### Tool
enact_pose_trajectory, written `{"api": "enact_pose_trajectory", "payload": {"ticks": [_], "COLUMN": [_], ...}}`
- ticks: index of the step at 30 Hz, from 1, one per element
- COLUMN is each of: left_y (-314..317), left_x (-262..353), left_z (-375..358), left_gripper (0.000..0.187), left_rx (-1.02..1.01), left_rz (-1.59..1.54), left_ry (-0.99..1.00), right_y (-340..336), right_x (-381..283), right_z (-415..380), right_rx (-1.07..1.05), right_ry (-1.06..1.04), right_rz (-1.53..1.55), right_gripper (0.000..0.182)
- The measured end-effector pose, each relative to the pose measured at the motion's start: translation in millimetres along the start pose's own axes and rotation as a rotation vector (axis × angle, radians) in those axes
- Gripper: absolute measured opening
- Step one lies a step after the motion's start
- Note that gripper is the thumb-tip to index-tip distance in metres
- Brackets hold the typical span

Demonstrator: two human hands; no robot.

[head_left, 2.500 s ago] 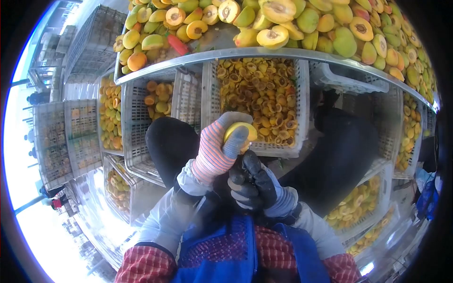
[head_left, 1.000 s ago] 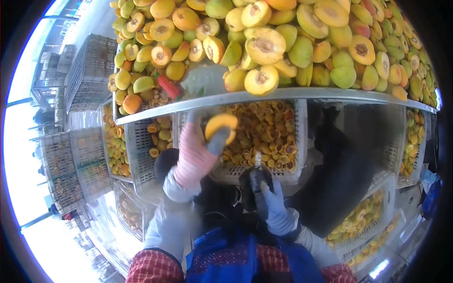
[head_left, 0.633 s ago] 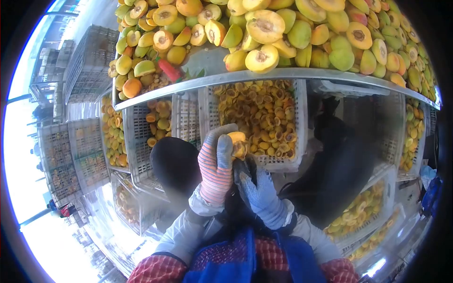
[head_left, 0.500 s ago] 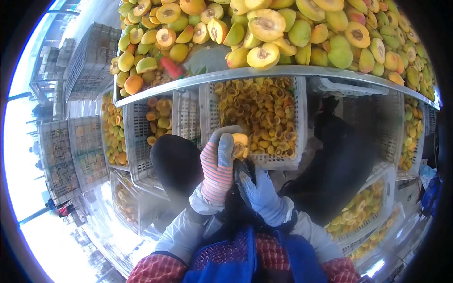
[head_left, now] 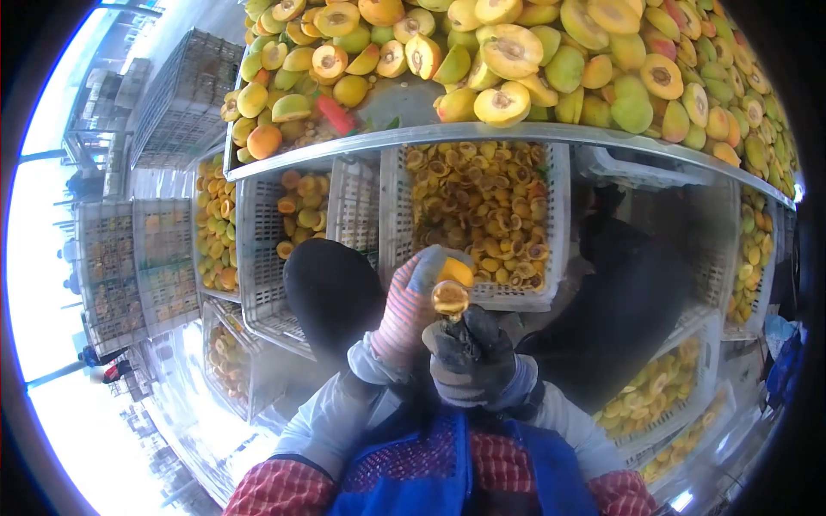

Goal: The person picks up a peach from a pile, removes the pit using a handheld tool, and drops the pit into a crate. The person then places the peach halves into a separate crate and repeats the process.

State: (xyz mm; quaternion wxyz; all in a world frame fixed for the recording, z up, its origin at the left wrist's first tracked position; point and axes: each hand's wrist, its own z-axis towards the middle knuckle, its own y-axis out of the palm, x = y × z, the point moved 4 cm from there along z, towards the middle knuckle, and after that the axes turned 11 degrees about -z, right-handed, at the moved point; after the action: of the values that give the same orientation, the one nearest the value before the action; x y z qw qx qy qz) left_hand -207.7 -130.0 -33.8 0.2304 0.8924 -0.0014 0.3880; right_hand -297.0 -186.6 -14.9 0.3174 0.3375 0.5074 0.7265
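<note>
My left hand point(head_left: 406, 314), in a striped knit glove, is closed around a yellow peach half point(head_left: 457, 273), whose far side is hidden by the fingers. Just below the peach, my right hand point(head_left: 473, 365) in a dark-stained glove grips a dark-handled pitting tool point(head_left: 462, 334). At the tool's upper end sits a round, brownish-yellow cut piece of peach point(head_left: 450, 297), close against the peach half. The tool's blade cannot be made out. Both hands are above my lap, in front of a crate point(head_left: 559, 224) of small hollow fruit scraps point(head_left: 482, 206).
A metal-edged table point(head_left: 413, 136) heaped with halved peaches point(head_left: 512, 50) spans the far side, with a red-handled object point(head_left: 335, 114) on it. Crates of fruit point(head_left: 255, 249) stand at the left and right point(head_left: 710, 344). My knees point(head_left: 331, 279) flank the scrap crate.
My right hand has turned over, its fingers now wrapped around the tool. A round cut piece now shows at the tool's end. My left hand has tilted the peach, and the view has shifted slightly.
</note>
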Motion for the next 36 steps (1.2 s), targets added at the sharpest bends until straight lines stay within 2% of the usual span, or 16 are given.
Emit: {"api": "enact_pose_trajectory", "payload": {"ticks": [3,5,7,8,11,12,15,19,20,23,26,29,30,31,33,36], "left_y": [-16.6,-44.5,-76.8,-88.0,-65.9,-37.5,-14.8,0.4,0.2,-0.8,-2.2,-11.3,-13.2,-16.3,-23.1,-23.8], "left_x": [35.5,66.1,95.2,99.2,85.1,77.7,52.6,43.0,42.8,42.3,36.3,23.5,26.2,29.4,36.6,37.4], "left_z": [-10.0,-21.0,-21.4,-19.3,-17.6,-22.0,-17.6,-23.0,-25.1,-30.8,-34.6,-35.7,-40.3,-42.2,-44.0,-42.5], "left_gripper": [0.036,0.035,0.036,0.038,0.039,0.036,0.031,0.022,0.022,0.021,0.024,0.029,0.034,0.034,0.036,0.037], "left_rx": [0.044,0.382,0.458,0.434,0.303,0.307,0.216,0.153,0.160,0.188,0.219,0.262,0.289,0.291,0.303,0.267], "left_rz": [0.997,0.068,-0.086,-0.008,0.351,0.156,0.298,0.659,0.681,0.700,0.647,0.116,0.044,0.069,0.114,-0.046], "left_ry": [0.688,0.512,0.541,0.517,0.575,0.486,0.466,0.645,0.638,0.604,0.576,0.414,0.387,0.394,0.418,0.327], "right_y": [-8.4,-44.0,-61.3,-60.5,-29.9,-23.3,-11.3,-16.8,-26.1,-30.6,-15.7,-13.5,-33.9,-49.6,-66.3,-16.7], "right_x": [-17.9,-18.5,-19.2,-19.1,-35.0,-42.2,-50.0,-54.4,-49.6,-46.6,-44.4,-49.6,-59.3,-60.1,-59.6,-38.9], "right_z": [1.6,-13.5,-13.9,-13.4,5.6,12.5,18.4,10.4,11.2,9.3,8.2,0.9,-9.3,-22.0,-30.2,0.6], "right_rx": [0.048,0.246,0.291,0.330,0.918,0.873,1.012,1.111,1.075,1.130,1.150,1.227,1.327,1.291,1.304,0.910], "right_ry": [-0.124,-0.186,-0.177,-0.183,-0.338,-0.426,-0.475,-0.514,-0.558,-0.475,-0.439,-0.543,-0.505,-0.406,-0.475,-0.409], "right_rz": [0.178,0.163,0.098,-0.075,-0.791,-0.828,-1.278,-1.490,-1.392,-1.704,-1.826,-1.588,-1.423,-0.941,-1.139,-1.272], "right_gripper": [0.049,0.050,0.052,0.039,0.026,0.029,0.029,0.027,0.026,0.023,0.022,0.022,0.022,0.020,0.024,0.030]}}
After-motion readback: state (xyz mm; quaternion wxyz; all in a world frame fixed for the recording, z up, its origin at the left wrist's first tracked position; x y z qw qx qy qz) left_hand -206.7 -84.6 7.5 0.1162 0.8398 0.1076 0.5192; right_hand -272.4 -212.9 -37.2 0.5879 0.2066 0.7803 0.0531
